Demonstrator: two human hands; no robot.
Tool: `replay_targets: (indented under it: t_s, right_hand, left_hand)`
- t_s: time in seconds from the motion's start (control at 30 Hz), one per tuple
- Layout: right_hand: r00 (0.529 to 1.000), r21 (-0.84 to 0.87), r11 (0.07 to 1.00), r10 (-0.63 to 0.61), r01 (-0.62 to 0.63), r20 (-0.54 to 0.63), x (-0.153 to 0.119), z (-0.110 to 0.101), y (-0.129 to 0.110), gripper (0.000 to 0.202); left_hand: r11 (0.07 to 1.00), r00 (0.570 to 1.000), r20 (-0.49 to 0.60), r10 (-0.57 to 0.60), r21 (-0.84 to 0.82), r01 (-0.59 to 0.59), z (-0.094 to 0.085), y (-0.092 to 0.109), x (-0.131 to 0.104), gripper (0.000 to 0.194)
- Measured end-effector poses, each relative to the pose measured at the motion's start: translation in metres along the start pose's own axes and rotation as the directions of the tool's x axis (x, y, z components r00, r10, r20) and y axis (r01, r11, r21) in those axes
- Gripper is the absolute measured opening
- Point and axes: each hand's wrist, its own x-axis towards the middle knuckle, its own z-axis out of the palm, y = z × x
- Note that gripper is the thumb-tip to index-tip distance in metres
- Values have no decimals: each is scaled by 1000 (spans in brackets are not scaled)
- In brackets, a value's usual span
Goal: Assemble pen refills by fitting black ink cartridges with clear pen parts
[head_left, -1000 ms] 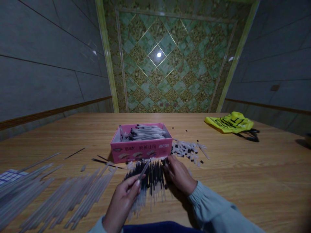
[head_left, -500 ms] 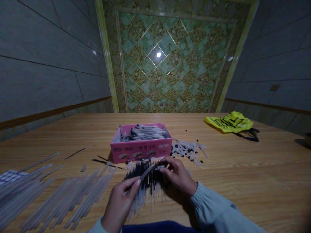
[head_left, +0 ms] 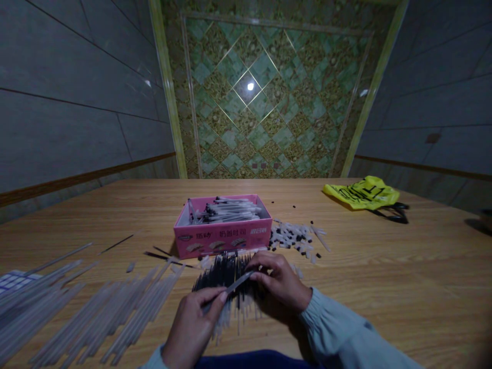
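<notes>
Between thumb and fingers my left hand (head_left: pixel 196 320) pinches the near end of a thin translucent pen barrel (head_left: pixel 239 281), which slants up to the right. At its far end, the fingers of my right hand (head_left: pixel 279 277) are closed around the tip; whatever small piece they cover there is hidden. Below both hands lies a fanned pile of pen refills (head_left: pixel 221 271), black in their upper part and pale at the lower ends. Just behind the hands stands a pink box (head_left: pixel 223 238) filled with pens (head_left: pixel 232 210).
Rows of clear barrels (head_left: pixel 103 312) cover the table's left side, near a blue-checked white item (head_left: pixel 17 281). Small translucent and black pieces (head_left: pixel 294 238) are scattered right of the box. A yellow bag (head_left: pixel 361 193) with black handles lies at the back right.
The barrel's far end has met my right fingers, where a small pale piece showed before. My right hand has shifted slightly left and down; the left stays nearly in place.
</notes>
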Motion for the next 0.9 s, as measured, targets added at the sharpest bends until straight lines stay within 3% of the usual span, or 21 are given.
replay_targets:
  t_s: [0.17, 0.43, 0.9]
  right_hand:
    - [997, -14, 999, -42, 43, 64, 0, -1, -5, 16]
    - [981, -171, 969, -164, 180, 104, -5, 3, -11, 25]
    - [993, -222, 968, -114, 116, 25, -9, 13, -7, 31]
  left_hand:
    - [1000, 998, 64, -8, 12, 7, -2, 2, -1, 44]
    - [985, 987, 154, -54, -152, 78, -3, -4, 1, 48]
    - [999, 998, -9, 54, -1, -54, 1, 3, -6, 30]
